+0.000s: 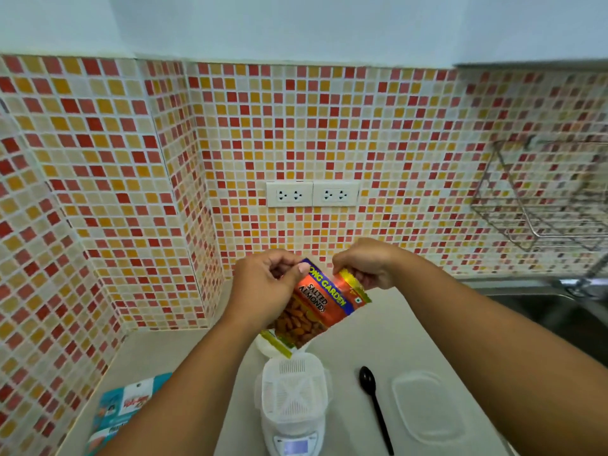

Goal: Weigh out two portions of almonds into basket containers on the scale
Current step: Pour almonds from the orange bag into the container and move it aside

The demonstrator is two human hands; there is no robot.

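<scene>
Opening the almond bag (316, 307) is the step in hand. Both hands hold it in the air above the rear middle of the desk (388, 334), over the far end of the scale. The left hand (263, 291) pinches the top edge at one side, fingers curled on the foil; the right hand (365, 268) pinches the same edge at the other side. The bag is tilted, its top toward the tiled wall. Whether the seal is already torn cannot be told.

The white basket (293, 390) sits on the scale (292, 442) at the front edge of the desk, directly below the bag. No almonds show in it. A second white container lies just behind the basket, mostly hidden by the bag. A black spoon (375, 403) lies to the right of the scale, and a clear lid (427, 406) lies beyond the spoon. A printed packet (125, 409) lies near the front left corner.

Procedure, as judged:
1. Keep both pinches close to the tear point, so the tear runs along the seal and not down the side.
2. Pull apart slowly; a sudden rip may scatter nuts.
3. Hold the mouth upward until the bag is open.
4. Avoid pressing on the basket, or the reading may shift.
5. Portion with the spoon for fine control.
</scene>
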